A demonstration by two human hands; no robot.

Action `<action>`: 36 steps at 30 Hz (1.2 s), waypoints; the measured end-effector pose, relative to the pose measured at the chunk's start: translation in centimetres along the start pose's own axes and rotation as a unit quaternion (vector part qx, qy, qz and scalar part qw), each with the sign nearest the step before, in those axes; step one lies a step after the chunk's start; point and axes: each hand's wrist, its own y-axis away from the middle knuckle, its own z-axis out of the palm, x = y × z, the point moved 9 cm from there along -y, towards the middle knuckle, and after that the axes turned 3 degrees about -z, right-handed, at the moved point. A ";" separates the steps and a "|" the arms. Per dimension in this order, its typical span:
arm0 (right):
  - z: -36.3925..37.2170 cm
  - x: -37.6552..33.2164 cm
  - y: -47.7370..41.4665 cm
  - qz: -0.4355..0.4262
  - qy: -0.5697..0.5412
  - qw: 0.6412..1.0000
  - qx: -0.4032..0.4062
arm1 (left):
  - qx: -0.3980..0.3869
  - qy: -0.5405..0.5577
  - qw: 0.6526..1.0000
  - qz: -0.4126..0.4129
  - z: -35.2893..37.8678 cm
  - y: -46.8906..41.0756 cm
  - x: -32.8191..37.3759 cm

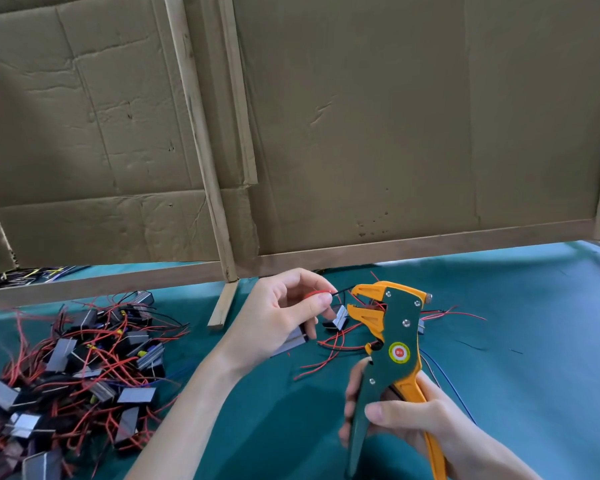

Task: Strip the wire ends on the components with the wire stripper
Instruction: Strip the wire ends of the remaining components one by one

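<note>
Left hand (281,317) pinches a wire (343,291) whose end meets the stripper's (395,341) open jaws near centre, right hand (416,424) gripping its handles at 5 o'clock, components (77,368) piled at 8 o'clock.

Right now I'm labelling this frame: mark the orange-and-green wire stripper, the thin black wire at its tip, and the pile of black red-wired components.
Orange-and-green wire stripper (403,336): head view, green body plate.
Thin black wire (343,291): head view, free stretch before stripper's mouth.
Pile of black components (62,355): head view, one grey face.
</note>
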 end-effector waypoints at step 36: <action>1.3 -0.2 0.2 0.000 0.060 0.997 -0.043 | -0.073 -0.052 0.995 -0.045 -0.1 0.8 0.8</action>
